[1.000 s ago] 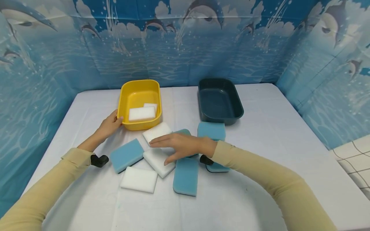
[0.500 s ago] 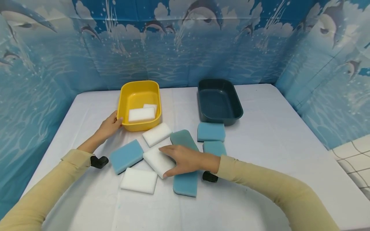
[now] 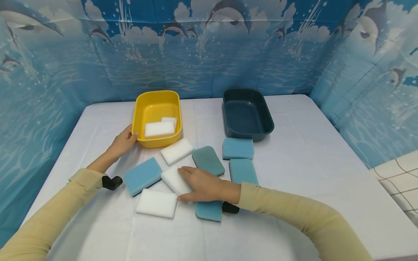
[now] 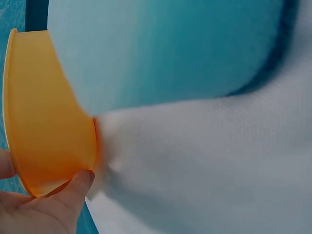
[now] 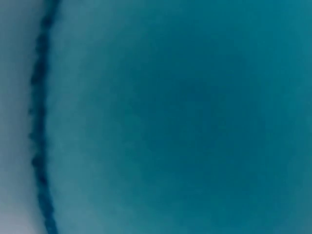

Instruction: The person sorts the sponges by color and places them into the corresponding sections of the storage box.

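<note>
My left hand [image 3: 123, 143] holds the near left corner of a yellow bin [image 3: 139, 108]; in the left wrist view, thumb and fingers pinch its wall [image 4: 53, 117]. Two white sponges [image 3: 160, 129] lie inside the bin. On the table my right hand [image 3: 205, 185] reaches over a white sponge [image 3: 174, 179], fingers at its far side and thumb at its near edge, gripping it. The hand partly covers a blue sponge [image 3: 209, 212] under the wrist. That wrist's view shows only a close, blurred blue sponge [image 5: 170, 117], with no fingers visible.
A dark teal bin [image 3: 249, 132] stands at the back right. Around the right hand lie white sponges [image 3: 177, 151] [image 3: 156, 203] and blue sponges [image 3: 143, 176] [image 3: 208, 160] [image 3: 238, 148] [image 3: 243, 171]. A dolphin-print curtain [image 3: 202, 72] hangs behind the white-covered table [image 3: 313, 145].
My right hand has come down and toward me from above the sponges, closing its fingers and thumb about the white sponge. The left hand and the yellow bin stay put.
</note>
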The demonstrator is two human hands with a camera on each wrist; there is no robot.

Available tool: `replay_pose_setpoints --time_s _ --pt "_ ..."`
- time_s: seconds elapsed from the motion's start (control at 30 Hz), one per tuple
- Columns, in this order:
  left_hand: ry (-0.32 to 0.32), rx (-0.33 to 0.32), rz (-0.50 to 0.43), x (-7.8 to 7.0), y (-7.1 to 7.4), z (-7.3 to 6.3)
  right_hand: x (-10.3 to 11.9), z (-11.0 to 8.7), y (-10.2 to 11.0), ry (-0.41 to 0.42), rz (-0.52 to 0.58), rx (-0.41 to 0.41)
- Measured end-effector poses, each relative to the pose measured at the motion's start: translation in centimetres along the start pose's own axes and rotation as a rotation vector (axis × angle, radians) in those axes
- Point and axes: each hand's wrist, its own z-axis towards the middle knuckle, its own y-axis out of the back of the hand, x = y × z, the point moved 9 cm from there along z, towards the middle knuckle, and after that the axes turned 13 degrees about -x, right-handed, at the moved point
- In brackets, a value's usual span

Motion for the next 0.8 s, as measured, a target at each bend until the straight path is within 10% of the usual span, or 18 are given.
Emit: replay_pose_setpoints --time_s 0.8 --pt "0.009 0.004 0.013 -0.2 0.1 -0.2 0.6 0.3 1.7 0.027 0.040 -0.081"
